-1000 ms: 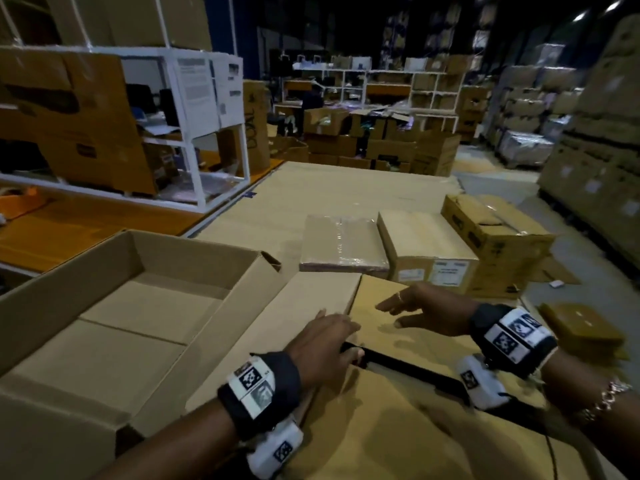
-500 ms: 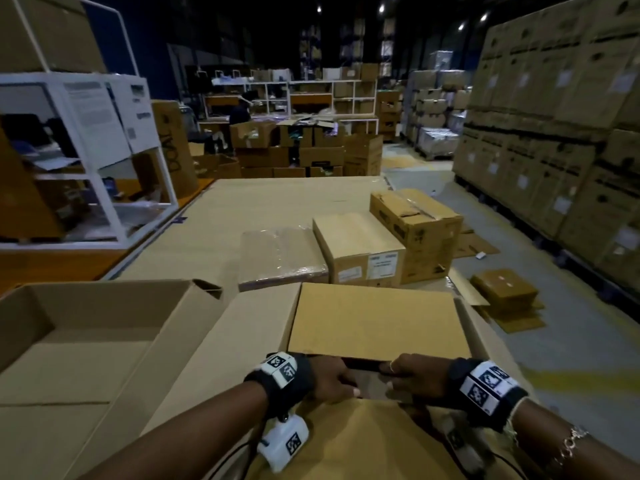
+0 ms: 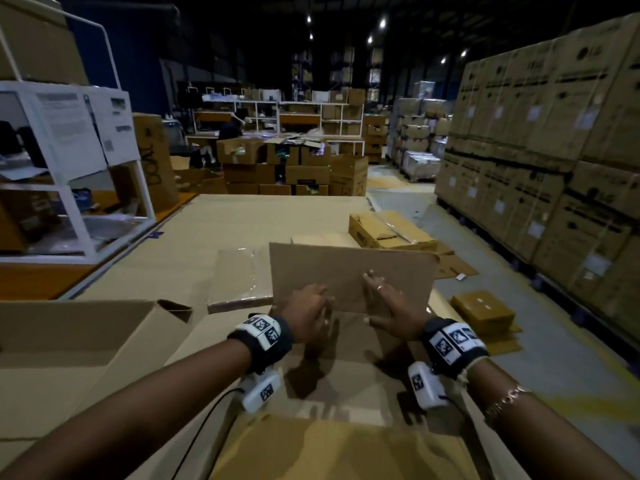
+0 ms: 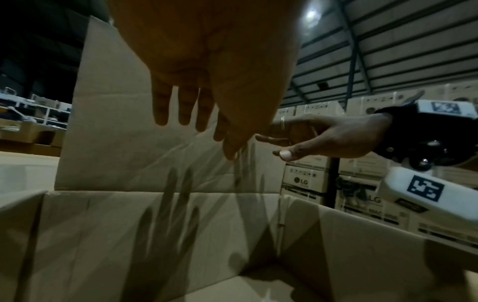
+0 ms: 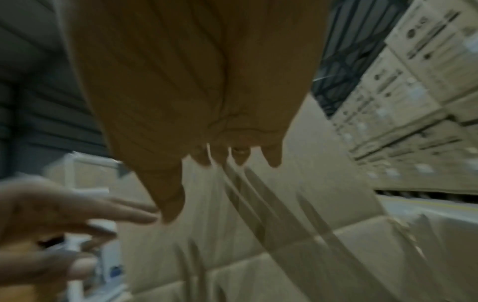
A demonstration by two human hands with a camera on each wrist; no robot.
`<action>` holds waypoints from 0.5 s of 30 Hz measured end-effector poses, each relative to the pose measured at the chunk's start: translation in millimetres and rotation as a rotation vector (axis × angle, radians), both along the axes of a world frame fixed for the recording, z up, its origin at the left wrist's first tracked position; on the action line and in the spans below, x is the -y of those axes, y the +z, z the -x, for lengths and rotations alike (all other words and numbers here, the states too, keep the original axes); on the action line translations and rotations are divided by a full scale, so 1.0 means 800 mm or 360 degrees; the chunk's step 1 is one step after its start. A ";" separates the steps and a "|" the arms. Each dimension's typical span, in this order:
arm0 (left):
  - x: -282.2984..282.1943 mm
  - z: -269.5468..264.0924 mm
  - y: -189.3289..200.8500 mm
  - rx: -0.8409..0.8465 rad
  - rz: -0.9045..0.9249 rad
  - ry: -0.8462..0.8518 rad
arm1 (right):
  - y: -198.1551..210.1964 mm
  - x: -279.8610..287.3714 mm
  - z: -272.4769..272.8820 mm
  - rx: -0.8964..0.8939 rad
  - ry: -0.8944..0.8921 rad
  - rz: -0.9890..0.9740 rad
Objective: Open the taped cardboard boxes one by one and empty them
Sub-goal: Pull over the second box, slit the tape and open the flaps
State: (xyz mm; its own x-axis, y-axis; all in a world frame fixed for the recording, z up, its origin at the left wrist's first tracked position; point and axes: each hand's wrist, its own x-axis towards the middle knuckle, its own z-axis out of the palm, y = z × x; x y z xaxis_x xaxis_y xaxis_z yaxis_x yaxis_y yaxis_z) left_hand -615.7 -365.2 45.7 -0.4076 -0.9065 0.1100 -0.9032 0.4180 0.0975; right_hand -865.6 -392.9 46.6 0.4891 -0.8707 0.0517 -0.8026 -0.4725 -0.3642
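Observation:
A large cardboard box (image 3: 346, 448) lies open right in front of me; its inside is dark and I see nothing in it. Its far flap (image 3: 349, 275) stands upright. My left hand (image 3: 308, 311) and right hand (image 3: 384, 306) are side by side, fingers straight, flat against the flap's near face. In the left wrist view the left hand (image 4: 207, 71) has its fingers spread towards the flap (image 4: 124, 143), with the right hand (image 4: 323, 137) beside it. The right wrist view is blurred: the right hand (image 5: 194, 102) is stretched out at the flap (image 5: 258, 204).
An empty open box (image 3: 69, 344) sits at my left. Behind the flap lie a plastic-wrapped flat pack (image 3: 239, 275) and closed boxes (image 3: 391, 230). A small box (image 3: 481, 306) lies on the floor at right. White shelving (image 3: 69, 168) stands left, stacked cartons (image 3: 554, 150) right.
The far flap has swung from flat to upright. Both hands left the middle seam and moved forward onto the flap. The head view has risen and turned right.

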 end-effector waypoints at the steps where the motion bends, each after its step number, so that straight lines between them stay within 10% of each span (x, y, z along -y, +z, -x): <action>1: 0.015 0.008 -0.001 0.0025 -0.0001 0.0021 | -0.003 0.013 -0.003 0.0039 -0.0048 0.0015; 15: 0.130 0.040 -0.115 0.0156 -0.0032 0.0105 | -0.144 0.113 -0.010 -0.0428 -0.0031 0.0059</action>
